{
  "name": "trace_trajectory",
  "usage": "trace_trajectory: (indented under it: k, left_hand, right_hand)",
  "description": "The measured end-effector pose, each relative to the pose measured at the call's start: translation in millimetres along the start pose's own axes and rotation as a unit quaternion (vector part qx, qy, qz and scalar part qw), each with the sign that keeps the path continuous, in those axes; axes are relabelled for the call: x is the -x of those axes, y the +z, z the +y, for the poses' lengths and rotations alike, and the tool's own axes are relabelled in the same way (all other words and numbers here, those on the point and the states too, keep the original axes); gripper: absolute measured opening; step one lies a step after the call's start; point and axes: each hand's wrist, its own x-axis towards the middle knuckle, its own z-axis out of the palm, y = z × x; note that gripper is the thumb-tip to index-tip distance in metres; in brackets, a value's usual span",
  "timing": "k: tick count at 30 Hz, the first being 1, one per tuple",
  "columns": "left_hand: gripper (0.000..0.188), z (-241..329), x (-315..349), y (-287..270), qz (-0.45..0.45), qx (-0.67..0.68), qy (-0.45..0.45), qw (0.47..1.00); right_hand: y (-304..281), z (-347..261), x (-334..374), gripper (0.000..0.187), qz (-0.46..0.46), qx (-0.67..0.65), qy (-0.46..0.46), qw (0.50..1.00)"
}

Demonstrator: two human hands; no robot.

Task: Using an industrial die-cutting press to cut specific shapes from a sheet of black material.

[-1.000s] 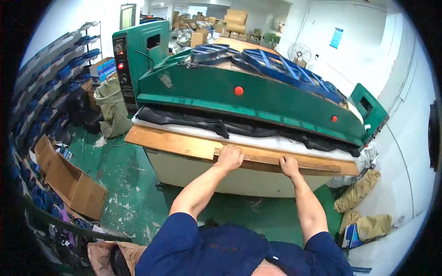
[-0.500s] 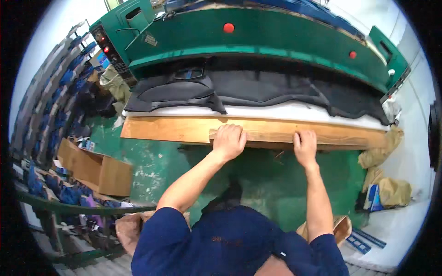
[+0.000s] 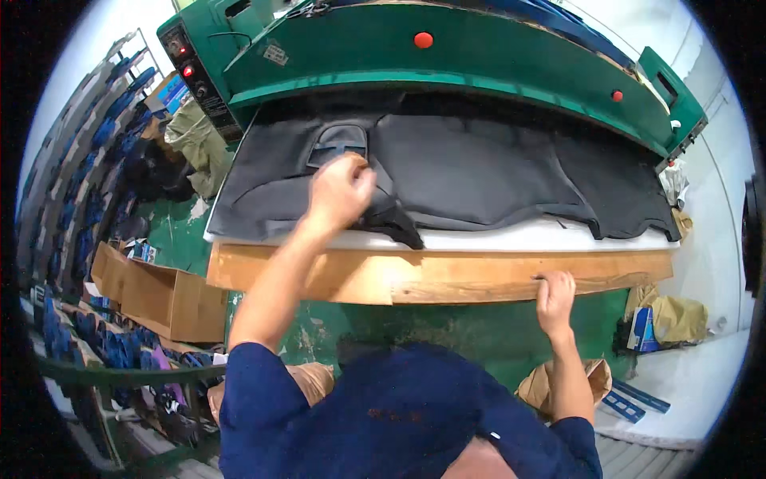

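A large black sheet of soft material (image 3: 463, 172) with shaped edges lies over a white padded bed (image 3: 511, 231). Toward its left is a pocket-like patch with a small blue-grey strip (image 3: 339, 137). My left hand (image 3: 339, 195) reaches over that patch, its fingers curled and slightly blurred; whatever they may hold is hidden. My right hand (image 3: 556, 302) is closed at the front edge of a long wooden board (image 3: 479, 267). A short, thin dark piece (image 3: 539, 277) sticks out leftward from its fingertips; its kind cannot be made out.
Behind the sheet rises a green machine (image 3: 351, 60) with red knobs and a control panel (image 3: 191, 76) on its left. An open cardboard box (image 3: 171, 295) sits on the green floor. Stacked dark pieces line the left; sacks (image 3: 678, 319) lie at right.
My left hand has left the wooden board and moved up and left over the black sheet. My right hand stays by the board's edge. The view has shifted, showing more of the sheet.
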Motion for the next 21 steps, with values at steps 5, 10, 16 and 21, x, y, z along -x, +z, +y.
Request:
trace_trajectory:
  k: [5, 10, 16, 21]
  left_hand:
    - [0.045, -137, -55, -44, -0.117, -0.156, -0.181, 0.964]
    - [0.06, -138, -66, -36, -0.231, -0.122, -0.17, 0.95]
    - [0.073, -147, -62, -45, -0.283, -0.099, -0.173, 0.938]
    - [0.069, -141, -63, -43, -0.308, -0.091, -0.167, 0.932]
  right_hand:
    - [-5, 6, -2, 0.014, -0.104, -0.116, 0.218, 0.963]
    - [12, -141, -128, 0.019, 0.001, -0.117, 0.018, 0.993]
    - [142, -288, -256, 0.03, -0.136, -0.173, -0.174, 0.96]
    - [213, -309, -308, 0.023, -0.3, -0.04, -0.19, 0.934]
